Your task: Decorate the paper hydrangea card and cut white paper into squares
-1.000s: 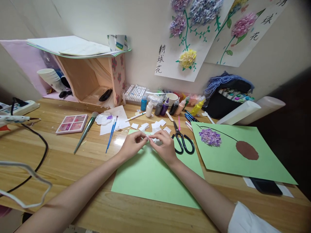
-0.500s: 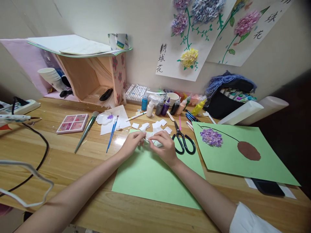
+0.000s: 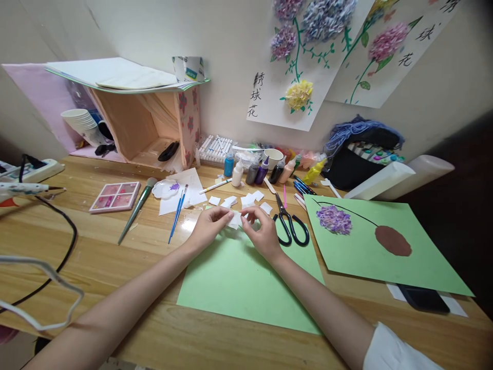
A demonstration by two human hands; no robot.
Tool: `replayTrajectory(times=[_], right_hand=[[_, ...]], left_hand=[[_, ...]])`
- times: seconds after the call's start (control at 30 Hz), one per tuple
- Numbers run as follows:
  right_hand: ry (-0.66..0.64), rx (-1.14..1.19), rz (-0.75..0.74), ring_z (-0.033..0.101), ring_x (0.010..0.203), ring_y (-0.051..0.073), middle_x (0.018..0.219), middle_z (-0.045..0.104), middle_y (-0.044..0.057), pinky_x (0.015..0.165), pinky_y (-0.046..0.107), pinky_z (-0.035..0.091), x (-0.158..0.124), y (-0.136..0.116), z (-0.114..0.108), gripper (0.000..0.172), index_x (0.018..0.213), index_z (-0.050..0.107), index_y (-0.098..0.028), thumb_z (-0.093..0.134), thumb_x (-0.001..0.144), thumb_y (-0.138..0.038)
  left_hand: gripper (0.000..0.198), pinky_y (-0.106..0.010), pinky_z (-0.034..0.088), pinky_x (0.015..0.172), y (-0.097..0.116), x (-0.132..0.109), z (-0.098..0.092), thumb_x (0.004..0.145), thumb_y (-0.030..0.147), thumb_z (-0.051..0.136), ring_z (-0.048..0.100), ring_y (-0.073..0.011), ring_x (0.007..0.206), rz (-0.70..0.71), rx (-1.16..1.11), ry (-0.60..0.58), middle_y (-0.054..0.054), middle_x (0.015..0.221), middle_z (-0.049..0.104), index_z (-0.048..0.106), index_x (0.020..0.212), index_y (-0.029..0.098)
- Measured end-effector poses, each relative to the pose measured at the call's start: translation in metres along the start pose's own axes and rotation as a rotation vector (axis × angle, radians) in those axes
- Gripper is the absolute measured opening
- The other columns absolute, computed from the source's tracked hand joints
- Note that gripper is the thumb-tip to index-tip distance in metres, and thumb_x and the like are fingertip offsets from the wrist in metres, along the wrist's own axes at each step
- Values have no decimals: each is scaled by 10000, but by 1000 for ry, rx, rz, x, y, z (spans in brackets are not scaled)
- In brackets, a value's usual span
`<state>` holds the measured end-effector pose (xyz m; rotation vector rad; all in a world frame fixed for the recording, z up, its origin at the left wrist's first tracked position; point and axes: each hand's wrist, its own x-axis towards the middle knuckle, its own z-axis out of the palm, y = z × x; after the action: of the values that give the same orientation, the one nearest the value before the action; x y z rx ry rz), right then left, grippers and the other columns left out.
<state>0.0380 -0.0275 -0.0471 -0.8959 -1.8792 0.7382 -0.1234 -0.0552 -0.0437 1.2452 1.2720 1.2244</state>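
A small piece of white paper (image 3: pixel 234 221) is held up between my hands, over the far part of a green sheet (image 3: pixel 246 288). My left hand (image 3: pixel 210 225) pinches its left side between thumb and fingers. At its right edge, my right hand (image 3: pixel 262 232) has thumb and forefinger closed on the paper. Several cut white paper pieces (image 3: pixel 248 199) lie just beyond my hands. Black-handled scissors (image 3: pixel 285 226) rest to the right of my right hand, their handles partly over the green sheet.
At right lies another green sheet (image 3: pixel 358 262) with a purple paper flower (image 3: pixel 334 220) and a brown oval (image 3: pixel 393 240). Paint bottles (image 3: pixel 252 170) line the back. Brushes (image 3: pixel 179 213), a pink palette (image 3: pixel 115 197) and a glue gun (image 3: pixel 26 189) are at left.
My hands have moved slightly apart, and the white paper between them now shows more fully, held flatter. The camera view has shifted a little.
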Motion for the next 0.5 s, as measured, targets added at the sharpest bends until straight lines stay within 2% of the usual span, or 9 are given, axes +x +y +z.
replayTrajectory(times=[0.27,0.4,0.5], right_hand=[[-4,1,49,499,611,129,719,568,1,589,260,421,1,1,1,39,792,567,-193,548,801,-227],[101,-30,15,503,605,126,724,576,3,592,266,427,0,0,0,36,774,572,-195,549,800,-202],[141,-42,-38,514,629,134,754,592,15,600,276,442,0,-2,0,43,790,593,-198,556,802,-179]], left_hand=[[251,-228,408,617,-1,1,1,742,387,633,544,-126,662,27,15,-17,-29,738,633,653,778,139],[255,-212,379,549,4,-3,2,729,398,644,501,-106,597,38,154,120,-10,695,596,625,766,146],[274,-219,386,537,10,-8,3,752,415,613,511,-117,595,24,209,82,-20,679,602,638,754,142]])
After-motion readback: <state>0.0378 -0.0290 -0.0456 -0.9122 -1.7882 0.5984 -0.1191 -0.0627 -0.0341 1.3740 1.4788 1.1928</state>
